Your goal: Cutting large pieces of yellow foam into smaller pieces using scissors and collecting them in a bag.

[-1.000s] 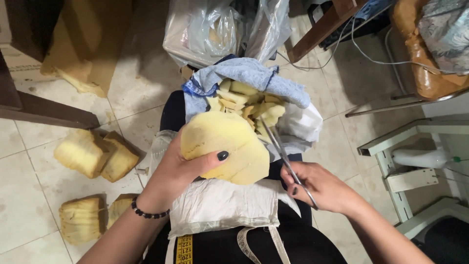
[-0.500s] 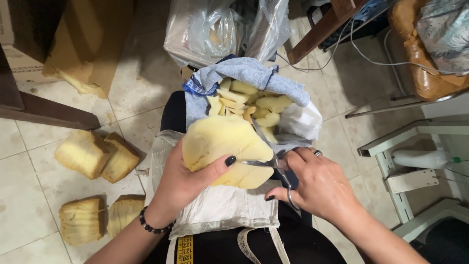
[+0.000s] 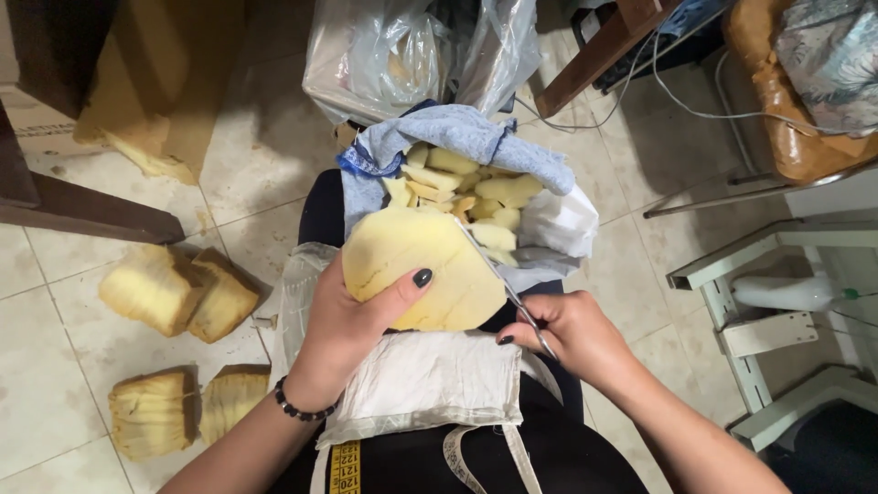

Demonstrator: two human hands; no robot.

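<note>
Since the earlier frame the right hand [image 3: 572,337] has drawn back toward the body, so the scissors [image 3: 512,295] now run along the right edge of the foam piece [image 3: 425,270] rather than lying across its lower part, and the foam piece has turned a little in the left hand [image 3: 352,329]. Beyond both grips, the tiled floor [image 3: 82,421] spreads to the left, carrying four yellow foam blocks [image 3: 178,293] well apart from the left grip, two nearer it and two further back toward the person. Straight ahead of the grips sits an open bag [image 3: 549,224] with a blue cloth [image 3: 457,137] folded over its rim, filled with cut foam scraps [image 3: 476,187] that lie just past the top of the held piece. Below the grips a whitish sack [image 3: 425,384] lies over the lap, with a yellow tape measure [image 3: 345,467] hanging nearer the body. The foam piece is a rounded yellow slab held over the lap, between the sack and the bag. The left grip is closed on its lower left edge, thumb pressed on the face. The right grip is closed on the scissor handles; the blades look nearly together at the foam's edge.
</note>
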